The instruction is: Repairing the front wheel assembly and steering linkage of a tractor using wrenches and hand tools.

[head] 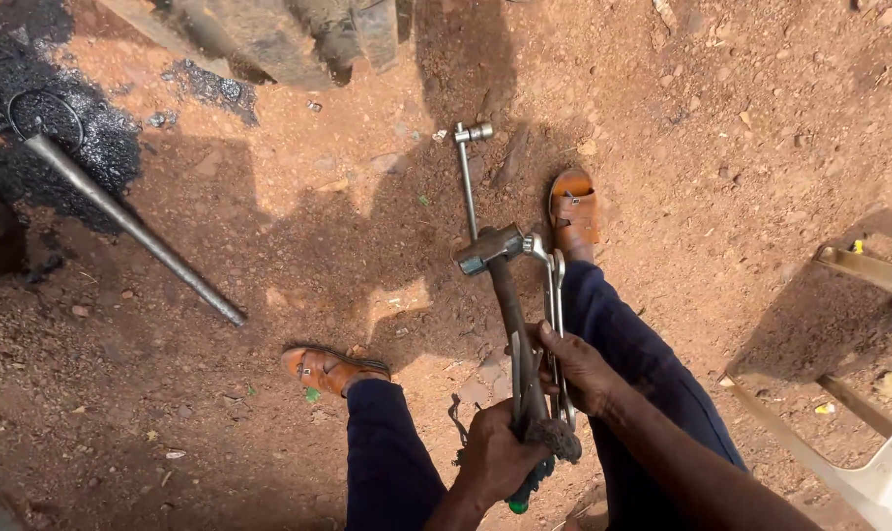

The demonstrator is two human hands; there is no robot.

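A hammer (pixel 510 324) is held head-up over red dirt ground (pixel 741 147), its steel head (pixel 488 249) at about the height of the person's right foot and its dark handle running down toward the camera. The left hand (pixel 495 457) is wrapped tight around the lower handle, fingers fully closed on it, just above a frayed wad of cloth or tape and a dark grip with a green tip (pixel 518 503). Just beside the hammer, a set of bright metal wrenches (pixel 554 324) stands nearly parallel to it — the right hand (pixel 579 369) has its fingers curled shut around their shafts, and the upper ends lie close against the hammer head.

Beyond the hammer head a socket extension bar (pixel 467 177) lies on the ground, its socket end pointing away. The person's legs in dark blue trousers flank the tools, with orange sandals on the left foot (pixel 330 369) and right foot (pixel 574 211). Farther left, a long steel rod (pixel 131 231) lies slantwise, one end in a patch of black oily soil (pixel 33 138). A pale plastic chair (pixel 859 462) stands at the right edge.
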